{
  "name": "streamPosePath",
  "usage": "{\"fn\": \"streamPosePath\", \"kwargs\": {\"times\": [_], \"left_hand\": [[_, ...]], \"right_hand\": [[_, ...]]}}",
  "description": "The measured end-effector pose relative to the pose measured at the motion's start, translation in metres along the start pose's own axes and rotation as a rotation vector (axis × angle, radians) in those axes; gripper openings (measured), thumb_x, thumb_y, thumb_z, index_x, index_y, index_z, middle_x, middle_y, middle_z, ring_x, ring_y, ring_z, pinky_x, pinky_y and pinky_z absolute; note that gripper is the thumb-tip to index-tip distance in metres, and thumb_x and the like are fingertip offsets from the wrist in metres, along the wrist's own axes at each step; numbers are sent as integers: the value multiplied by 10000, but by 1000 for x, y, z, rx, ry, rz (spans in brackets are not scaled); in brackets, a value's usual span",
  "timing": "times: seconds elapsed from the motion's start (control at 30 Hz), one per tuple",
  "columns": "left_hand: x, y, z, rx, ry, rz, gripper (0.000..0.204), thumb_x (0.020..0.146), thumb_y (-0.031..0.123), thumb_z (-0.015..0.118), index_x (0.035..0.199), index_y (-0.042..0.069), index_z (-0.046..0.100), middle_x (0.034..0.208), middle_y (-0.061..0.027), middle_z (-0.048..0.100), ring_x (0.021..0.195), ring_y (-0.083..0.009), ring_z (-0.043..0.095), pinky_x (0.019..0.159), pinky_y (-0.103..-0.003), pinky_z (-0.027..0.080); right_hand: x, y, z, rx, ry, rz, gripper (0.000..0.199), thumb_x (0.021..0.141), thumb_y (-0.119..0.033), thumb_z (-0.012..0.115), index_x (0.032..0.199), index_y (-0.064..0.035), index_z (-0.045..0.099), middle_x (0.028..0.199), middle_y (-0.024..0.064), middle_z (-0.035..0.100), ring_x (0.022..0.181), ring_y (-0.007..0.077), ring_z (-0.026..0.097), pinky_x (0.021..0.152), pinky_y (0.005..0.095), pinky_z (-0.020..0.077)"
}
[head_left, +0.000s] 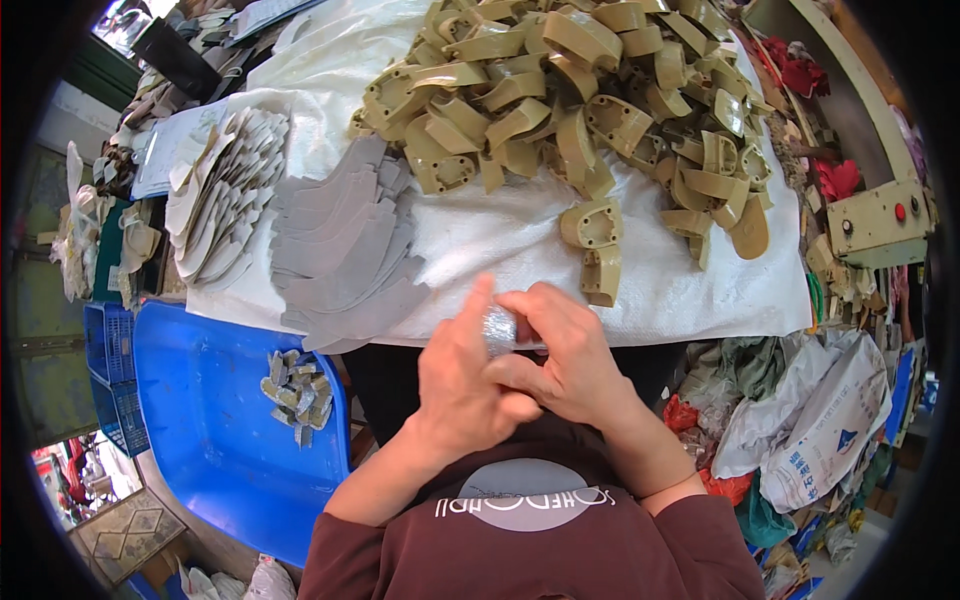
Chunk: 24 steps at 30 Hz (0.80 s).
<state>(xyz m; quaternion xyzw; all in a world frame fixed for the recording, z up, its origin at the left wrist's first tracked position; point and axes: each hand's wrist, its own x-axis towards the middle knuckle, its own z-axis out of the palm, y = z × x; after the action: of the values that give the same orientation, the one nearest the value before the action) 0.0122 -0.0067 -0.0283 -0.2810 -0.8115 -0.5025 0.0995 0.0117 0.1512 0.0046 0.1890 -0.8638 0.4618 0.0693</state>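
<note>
Between both hands, in front of my chest and just off the table's near edge, is a small shoe heel with a shiny silver covering (498, 330). My left hand (452, 385) is closed round its left side, with the index finger pointing up along it. My right hand (568, 352) pinches it from the right, thumb and bent fingers against it. The fingers hide most of its shape. Beyond the hands, two tan plastic heels (600, 275) lie apart from a big pile of tan heels (520, 120). Overlapping grey curved cut pieces (345, 240) lie to the left.
A white woven sheet (470, 235) covers the table. Another stack of pale cut pieces (225, 195) sits farther left. Below it, a blue tub (200, 420) holds several silver-and-tan pieces (298, 395). At right are bags (815, 430) and a beige machine box with a red button (880, 222).
</note>
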Motion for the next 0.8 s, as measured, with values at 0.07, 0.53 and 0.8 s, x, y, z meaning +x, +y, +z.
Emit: {"fn": "streamPosePath", "kwargs": {"times": [0.07, 0.53, 0.8], "left_hand": [[3, -1, 1, -37, 24, 89, 901, 785, 467, 679, 1366, -89, 274, 1040, -210, 534, 814, -314, 577, 714, -388, 469], [18, 15, -25, 64, -14, -6, 620, 544, -66, 756, 1131, 53, 600, 829, -75, 534, 667, -158, 536, 549, -261, 437], [15, 10, -17, 169, 58, 23, 569, 496, 60, 814, 1010, 29, 575, 709, -65, 542, 549, -207, 547, 505, -295, 446]], "right_hand": [[-1, 5, -3, 222, 30, 73, 418, 805, -279, 716, 1089, -8, 570, 766, 80, 543, 646, 182, 530, 559, 306, 416], [0, 21, 0, 793, -39, 299, 159, 916, -163, 593, 874, -10, 581, 724, 23, 581, 640, 66, 508, 560, 226, 420], [-4, 18, 2, 810, 57, 305, 165, 916, -137, 567, 973, 15, 600, 723, 58, 617, 621, 106, 556, 561, 270, 452]]}}
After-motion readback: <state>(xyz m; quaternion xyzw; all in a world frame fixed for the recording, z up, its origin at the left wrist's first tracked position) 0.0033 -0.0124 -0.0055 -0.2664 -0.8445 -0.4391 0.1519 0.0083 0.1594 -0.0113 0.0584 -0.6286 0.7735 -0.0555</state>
